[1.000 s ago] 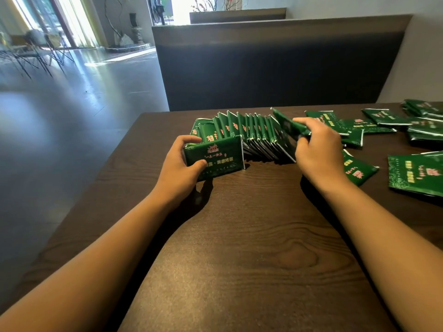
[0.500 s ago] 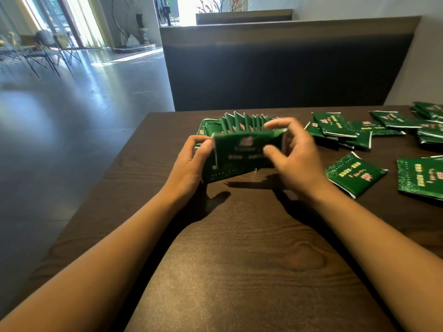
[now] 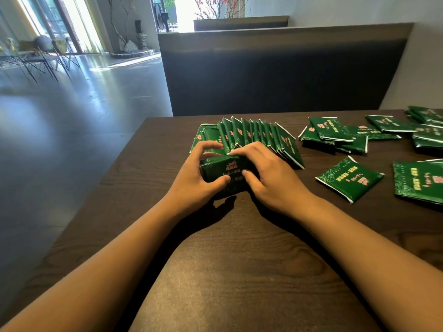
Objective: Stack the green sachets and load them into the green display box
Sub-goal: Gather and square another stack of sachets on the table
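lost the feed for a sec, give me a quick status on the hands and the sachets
Left hand and right hand both grip one sachet stack. Fanned row behind it, loose sachets lie right. Display box not in view.

Green sachets (image 3: 350, 179), pink print
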